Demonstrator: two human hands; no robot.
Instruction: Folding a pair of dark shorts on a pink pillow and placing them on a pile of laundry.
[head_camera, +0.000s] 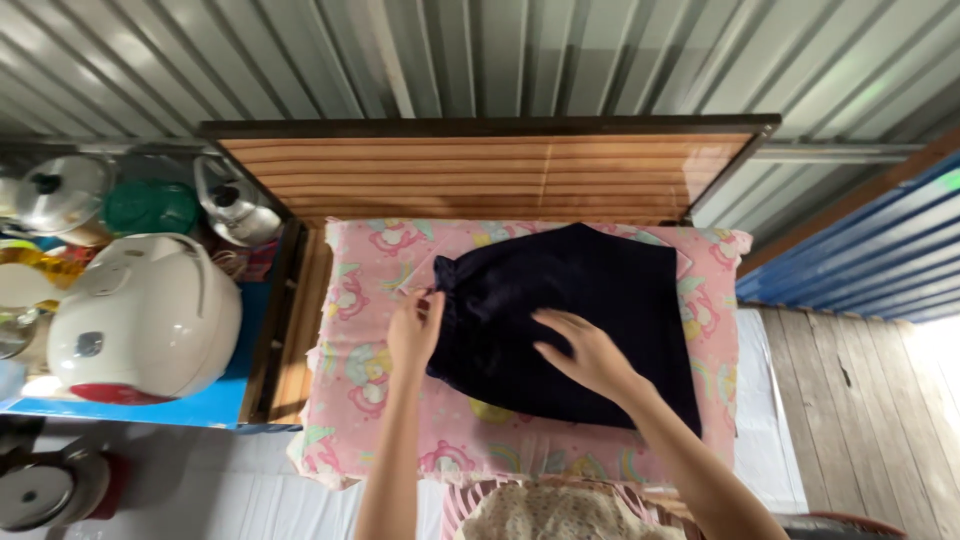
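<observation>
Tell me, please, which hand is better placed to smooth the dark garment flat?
Probably the right hand: it lies open on the middle of the dark garment, on the pink cloth. The left hand is only at the gathered edge.

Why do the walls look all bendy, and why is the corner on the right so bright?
In the head view, the wide lens bows the metal wall and the floorboards outward at the edges; daylight washes out the far right edge; the dark garment is so dark its folds barely show; the left hand and right hand look sharp, with soft shadows only.
</observation>
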